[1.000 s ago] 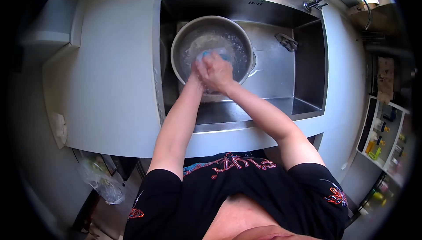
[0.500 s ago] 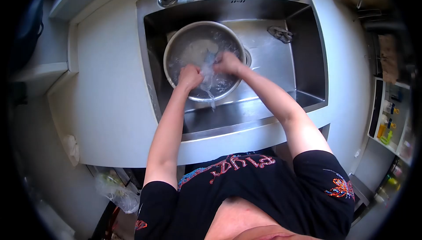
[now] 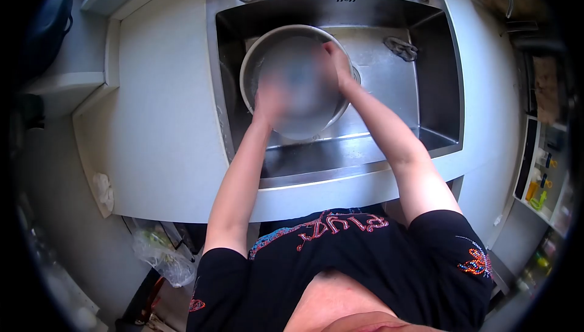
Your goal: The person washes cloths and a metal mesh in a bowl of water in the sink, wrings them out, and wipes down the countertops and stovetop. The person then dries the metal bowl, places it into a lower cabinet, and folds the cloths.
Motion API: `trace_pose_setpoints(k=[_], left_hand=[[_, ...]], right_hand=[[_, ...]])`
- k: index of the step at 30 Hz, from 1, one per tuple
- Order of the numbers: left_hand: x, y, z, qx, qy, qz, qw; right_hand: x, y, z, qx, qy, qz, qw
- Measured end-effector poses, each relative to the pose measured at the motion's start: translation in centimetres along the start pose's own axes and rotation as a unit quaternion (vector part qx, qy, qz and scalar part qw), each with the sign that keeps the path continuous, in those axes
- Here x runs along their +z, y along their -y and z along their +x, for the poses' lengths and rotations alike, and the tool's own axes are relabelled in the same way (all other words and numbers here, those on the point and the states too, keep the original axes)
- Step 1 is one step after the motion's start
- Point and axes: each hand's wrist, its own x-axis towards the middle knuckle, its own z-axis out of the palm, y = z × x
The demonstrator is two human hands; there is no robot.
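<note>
Left hand point(image 3: 270, 104) and right hand point(image 3: 338, 69) at round basin point(image 3: 296, 27), upper centre, fingers too blurred to tell grip; basin looks stiff, probably slippery, best held by rim.

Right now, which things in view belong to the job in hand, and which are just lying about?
In use:
round grey metal basin
rectangular stainless-steel sink
left hand and right hand, at the basin; between them, too blurred to tell

Apparently lying about:
crumpled grey cloth-like item in the sink
clear plastic bag below the white counter
crumpled white item at the counter's edge
</note>
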Motion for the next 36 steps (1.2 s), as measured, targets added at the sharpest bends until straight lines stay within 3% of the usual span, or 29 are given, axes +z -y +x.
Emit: trace_pose_setpoints(k=[1, 3, 4, 5, 6, 9, 11, 13, 15, 17, 18, 20, 23, 24, 25, 26, 27, 28, 30, 31, 32, 34, 35, 36], left_hand=[[-0.4, -1.2, -1.2, 0.063, 0.007, 0.143, 0.988], [-0.1, 0.8, -0.9, 0.064, 0.088, 0.296, 0.949], [-0.1, 0.4, -0.7, 0.067, 0.125, 0.37, 0.918], [0.1, 0.0, -0.3, -0.005, 0.127, 0.346, 0.929], [0.3, 0.0, 0.1, 0.001, 0.082, 0.358, 0.93], [1.1, 1.5, 1.4, 0.013, -0.021, 0.365, 0.931], [1.8, 4.1, 3.2, 0.024, -0.048, 0.333, 0.941], [2.2, 10.6, 7.0, -0.026, 0.026, 0.011, 0.999], [2.1, 9.8, 6.7, -0.02, 0.04, 0.024, 0.999], [1.9, 0.9, 2.6, 0.041, -0.014, 0.362, 0.931], [1.5, -0.1, 2.1, 0.062, -0.045, 0.362, 0.929], [0.4, -0.6, 1.5, 0.101, -0.101, 0.36, 0.922], [0.0, 4.7, 3.9, 0.117, -0.205, 0.25, 0.939], [0.0, 4.4, 3.8, 0.101, -0.156, 0.272, 0.944], [0.2, 3.8, 3.5, 0.084, -0.107, 0.291, 0.947], [0.3, 3.2, 3.6, 0.068, -0.058, 0.307, 0.948], [0.0, 3.1, 4.1, 0.011, -0.026, 0.262, 0.965], [-0.2, 3.6, 4.6, -0.023, -0.033, 0.137, 0.99], [-0.7, 4.6, 5.3, -0.09, -0.047, -0.116, 0.988], [-0.6, 0.1, 2.4, -0.153, -0.049, -0.281, 0.946], [-0.2, 0.0, 2.3, -0.186, -0.051, -0.349, 0.917], [0.5, 0.0, 2.6, -0.244, -0.051, -0.485, 0.838], [1.0, 2.7, 3.7, -0.214, -0.021, -0.518, 0.828], [1.7, 7.5, 5.6, -0.181, 0.01, -0.548, 0.817]], right_hand=[[0.4, -0.6, -0.1, -0.041, -0.002, -0.033, 0.999], [1.2, -2.0, -0.4, -0.125, -0.009, -0.097, 0.987], [1.2, -1.4, -1.7, -0.13, 0.057, -0.184, 0.973], [1.6, -2.0, -2.3, -0.131, 0.102, -0.238, 0.957], [1.9, -2.0, -2.7, -0.131, 0.147, -0.29, 0.937], [2.3, -1.1, -1.3, 0.018, 0.151, -0.242, 0.958], [3.5, 0.2, -2.2, -0.037, 0.123, -0.115, 0.985], [4.1, 2.1, -4.3, -0.113, 0.092, -0.063, 0.987], [3.5, 5.1, -6.5, -0.21, 0.044, -0.074, 0.974], [3.1, 1.8, -2.7, -0.108, 0.046, -0.132, 0.984], [2.9, 0.4, -1.0, -0.055, 0.048, -0.16, 0.984], [2.1, 0.4, -0.3, -0.057, 0.021, -0.145, 0.988], [2.1, -0.3, -1.0, 0.004, -0.008, -0.068, 0.998], [2.4, -0.6, -1.7, 0.035, -0.015, -0.029, 0.999], [2.2, -0.2, -3.4, -0.103, 0.049, -0.155, 0.981], [5.6, -5.9, -0.8, -0.049, 0.122, -0.244, 0.961], [5.1, -6.0, -0.9, -0.114, 0.119, -0.269, 0.949], [4.5, -5.4, -1.4, -0.177, 0.117, -0.293, 0.932], [4.7, -7.9, 1.0, -0.137, -0.004, -0.179, 0.974], [2.3, -2.7, -0.2, -0.028, 0.067, -0.155, 0.985], [2.8, -2.0, -1.1, -0.107, 0.091, -0.088, 0.986], [4.6, 1.0, -3.4, -0.041, 0.142, 0.094, 0.984], [4.4, 4.3, -6.3, -0.017, 0.152, 0.17, 0.973], [4.0, 6.9, -8.5, -0.134, 0.138, 0.199, 0.961]])
